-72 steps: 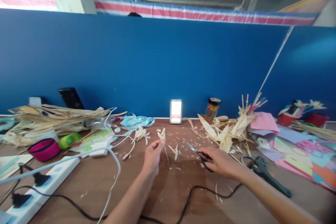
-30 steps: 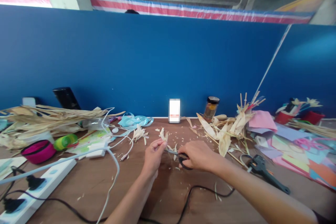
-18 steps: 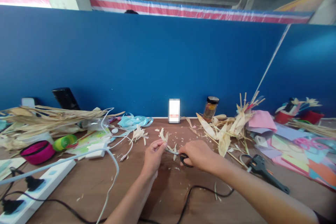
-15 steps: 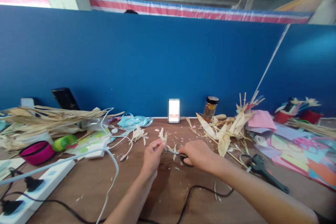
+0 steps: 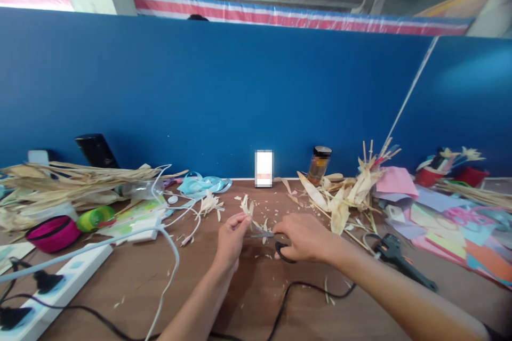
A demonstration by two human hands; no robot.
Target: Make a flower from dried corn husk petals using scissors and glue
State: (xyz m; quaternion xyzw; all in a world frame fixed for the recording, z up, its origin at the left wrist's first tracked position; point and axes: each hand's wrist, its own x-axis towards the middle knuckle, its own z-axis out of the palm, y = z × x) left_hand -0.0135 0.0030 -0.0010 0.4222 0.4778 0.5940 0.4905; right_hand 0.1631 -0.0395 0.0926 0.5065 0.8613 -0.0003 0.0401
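My left hand (image 5: 231,236) pinches a small pale dried-leaf piece (image 5: 246,206) above the brown table (image 5: 132,277), fingers closed on its base. Just to the right, my right hand (image 5: 304,237) grips black-handled scissors (image 5: 276,243), their grey blades pointing left toward the leaf stem near my left fingertips. Leaf trimmings (image 5: 265,225) lie scattered on the table around both hands.
A black glue gun (image 5: 394,253) with its cord lies to the right. A dried-leaf pile (image 5: 344,197), coloured paper (image 5: 444,213) and a jar (image 5: 319,162) sit behind. At left are a power strip (image 5: 56,290), white cables, a pink bowl (image 5: 52,233) and long dried leaves (image 5: 72,178). A blue partition (image 5: 224,85) backs the table.
My right hand brought the scissors from the right to the leaf piece in my left hand; the blades have since drawn back slightly to the right.
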